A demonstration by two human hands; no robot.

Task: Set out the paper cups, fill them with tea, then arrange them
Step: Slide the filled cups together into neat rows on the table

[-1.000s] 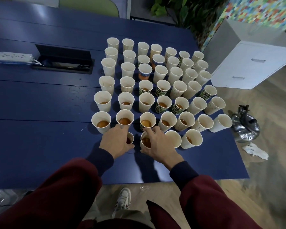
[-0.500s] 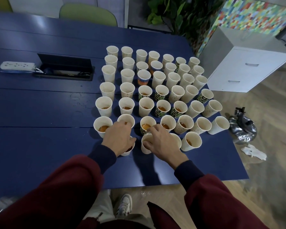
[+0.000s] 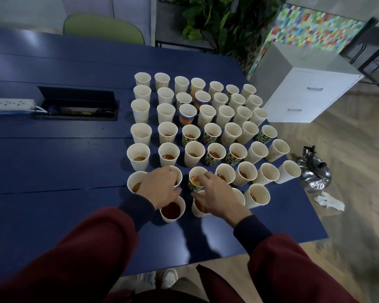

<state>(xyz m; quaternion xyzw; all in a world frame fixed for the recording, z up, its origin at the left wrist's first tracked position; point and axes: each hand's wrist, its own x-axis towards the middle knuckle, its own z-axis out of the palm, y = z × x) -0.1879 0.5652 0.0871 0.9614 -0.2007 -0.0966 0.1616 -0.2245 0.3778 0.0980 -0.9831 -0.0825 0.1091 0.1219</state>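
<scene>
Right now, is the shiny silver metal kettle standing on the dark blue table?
No, the shiny silver metal kettle sits on the wooden floor, off the right edge of the dark blue table.

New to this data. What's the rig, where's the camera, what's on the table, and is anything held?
There is no machine: a person works with bare hands. The one picture comes from a wide-angle camera worn on the person's head, looking down. The left hand is at the near left cup, and the right hand is over the near right cup. Whether either grip closes on a cup is hidden. Behind them, rows of paper cups stand on the blue table. Tea shows in the nearer ones. A power strip lies at the left, and a metal kettle stands on the floor at the right.
</scene>
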